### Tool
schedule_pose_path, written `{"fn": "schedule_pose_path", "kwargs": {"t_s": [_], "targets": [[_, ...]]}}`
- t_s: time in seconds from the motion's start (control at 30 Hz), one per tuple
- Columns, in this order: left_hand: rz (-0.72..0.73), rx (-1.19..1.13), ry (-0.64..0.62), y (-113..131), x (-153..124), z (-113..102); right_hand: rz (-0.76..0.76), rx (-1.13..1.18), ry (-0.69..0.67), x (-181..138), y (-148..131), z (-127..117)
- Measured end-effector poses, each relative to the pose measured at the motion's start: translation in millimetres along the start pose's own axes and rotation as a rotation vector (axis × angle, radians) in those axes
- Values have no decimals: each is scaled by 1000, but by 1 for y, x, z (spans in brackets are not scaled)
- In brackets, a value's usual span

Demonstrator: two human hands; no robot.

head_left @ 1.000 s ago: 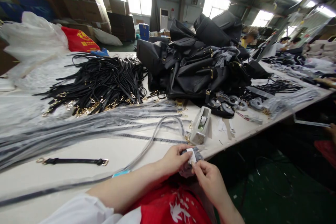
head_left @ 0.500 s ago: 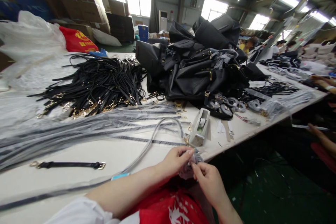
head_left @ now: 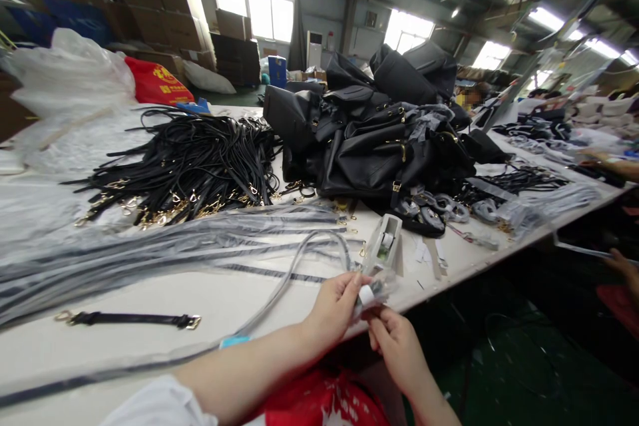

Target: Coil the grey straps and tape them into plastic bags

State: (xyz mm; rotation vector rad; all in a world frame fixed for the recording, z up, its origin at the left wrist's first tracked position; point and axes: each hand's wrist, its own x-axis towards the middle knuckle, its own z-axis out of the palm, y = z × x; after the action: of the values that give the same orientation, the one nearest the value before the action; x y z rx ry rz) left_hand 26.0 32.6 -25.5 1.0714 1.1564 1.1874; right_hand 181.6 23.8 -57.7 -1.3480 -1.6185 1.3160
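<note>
Just over the table's front edge, my left hand (head_left: 333,309) is closed on a small bundle in clear plastic (head_left: 370,294), with a white patch on it and something dark inside. My right hand (head_left: 398,341) pinches the lower edge of the same bundle; its fingertips are partly hidden. Right behind stands a grey tape dispenser (head_left: 384,245). A plastic-sleeved strap (head_left: 279,286) curves over the table left of my hands. Farther left lies a short black strap (head_left: 132,321) with gold hardware at both ends.
Black bags (head_left: 369,153) are heaped at the middle back. Left of them sits a tangle of black straps (head_left: 200,166) with gold clips. Several plastic-sleeved straps (head_left: 164,253) lie in front. Paper scraps (head_left: 423,251) rest near the table edge (head_left: 479,269). Another person's hand (head_left: 624,265) shows at right.
The bundle has turned in my hands, bringing its white patch into view, and its plastic end now reaches toward the tape dispenser. My left hand has shifted slightly left. The whole view sits slightly lower.
</note>
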Motion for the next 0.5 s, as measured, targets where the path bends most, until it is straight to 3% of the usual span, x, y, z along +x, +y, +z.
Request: {"fn": "schedule_pose_path", "kwargs": {"t_s": [0.2, 0.37, 0.5], "targets": [[431, 460, -100, 12, -20, 7, -39, 85, 108, 6, 17, -3], [669, 500, -156, 18, -24, 11, -136, 126, 222, 8, 25, -7], [758, 575, -191, 24, -24, 14, -199, 78, 255, 13, 31, -8]]}}
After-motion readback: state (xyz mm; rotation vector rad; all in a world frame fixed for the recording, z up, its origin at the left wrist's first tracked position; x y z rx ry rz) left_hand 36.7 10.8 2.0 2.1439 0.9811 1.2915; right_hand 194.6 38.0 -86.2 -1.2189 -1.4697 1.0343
